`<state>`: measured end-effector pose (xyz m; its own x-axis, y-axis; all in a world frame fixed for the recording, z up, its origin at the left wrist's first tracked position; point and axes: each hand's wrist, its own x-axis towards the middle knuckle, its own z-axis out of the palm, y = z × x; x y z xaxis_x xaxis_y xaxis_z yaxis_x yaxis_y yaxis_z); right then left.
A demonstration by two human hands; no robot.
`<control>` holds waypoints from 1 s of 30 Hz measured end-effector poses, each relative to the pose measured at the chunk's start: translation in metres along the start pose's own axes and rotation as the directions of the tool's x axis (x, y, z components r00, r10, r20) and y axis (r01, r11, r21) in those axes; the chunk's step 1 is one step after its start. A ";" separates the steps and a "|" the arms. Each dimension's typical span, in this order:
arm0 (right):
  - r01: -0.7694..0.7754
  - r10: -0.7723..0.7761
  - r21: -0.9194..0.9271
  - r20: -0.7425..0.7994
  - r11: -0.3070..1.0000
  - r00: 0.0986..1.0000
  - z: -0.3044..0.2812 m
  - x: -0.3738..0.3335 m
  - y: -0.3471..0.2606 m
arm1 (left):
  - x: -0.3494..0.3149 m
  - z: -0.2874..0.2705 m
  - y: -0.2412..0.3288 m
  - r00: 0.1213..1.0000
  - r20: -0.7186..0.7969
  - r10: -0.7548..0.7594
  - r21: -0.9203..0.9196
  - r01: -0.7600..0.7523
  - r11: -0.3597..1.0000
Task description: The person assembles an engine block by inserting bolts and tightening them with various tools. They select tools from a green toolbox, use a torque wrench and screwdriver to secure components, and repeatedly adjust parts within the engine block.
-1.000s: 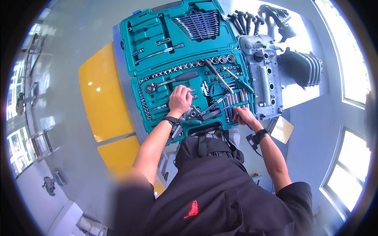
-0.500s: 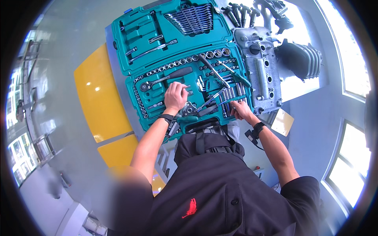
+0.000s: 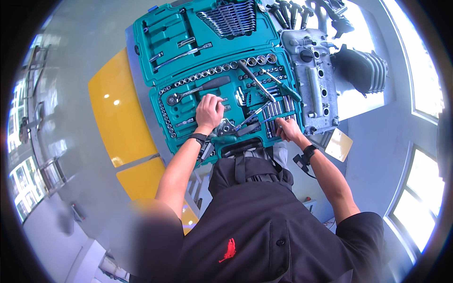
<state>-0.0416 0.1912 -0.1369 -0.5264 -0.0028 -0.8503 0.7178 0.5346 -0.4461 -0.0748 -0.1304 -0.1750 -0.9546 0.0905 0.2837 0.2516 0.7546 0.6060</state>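
Left grip (image 3: 209, 111): fingers bent, low over the near half of the open case (image 3: 229, 90), between its left and right edges; fingertips just beside two small chrome pieces (image 3: 227, 108). Contact unclear; whether anything is grasped cannot be judged.

Right grip (image 3: 289, 129): fingers curled inward at the case's near right corner, over the deep sockets (image 3: 271, 129). Fingertips partly hidden; grasping or not, cannot be judged.

Ratchet (image 3: 214, 83): just beyond the left grip, handle toward the right edge. Socket row (image 3: 218, 69): along the hinge. Black-handled bar (image 3: 252, 78): slanting across the near half, right of the ratchet. Green-handled tool (image 3: 289, 92): by the right edge.

Lid (image 3: 204, 34): folded away from the person; wrenches (image 3: 231, 19) toward its far right corner.

Engine cover (image 3: 309, 85): beside the case's right edge; ribbed black part (image 3: 361, 70) further right. Table (image 3: 141, 89): strip visible along the case's left edge.
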 end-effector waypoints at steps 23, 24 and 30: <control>0.011 -0.012 -0.022 -0.034 1.000 0.999 0.001 -0.002 -0.001 | -0.001 -0.002 -0.001 1.000 -0.009 -0.005 -0.016 0.005 1.000; 0.007 -0.007 -0.007 -0.032 1.000 0.999 0.000 0.000 -0.001 | 0.000 -0.001 -0.002 1.000 -0.015 0.001 -0.026 -0.002 1.000; 0.030 -0.030 0.011 0.004 0.999 1.000 0.001 0.005 0.007 | 0.000 -0.015 -0.009 0.974 0.141 -0.178 -0.271 0.211 0.939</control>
<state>-0.0392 0.1938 -0.1448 -0.5459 -0.0228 -0.8375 0.7066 0.5246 -0.4749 -0.0744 -0.1471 -0.1699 -0.9969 0.0454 0.0635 0.0780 0.5521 0.8301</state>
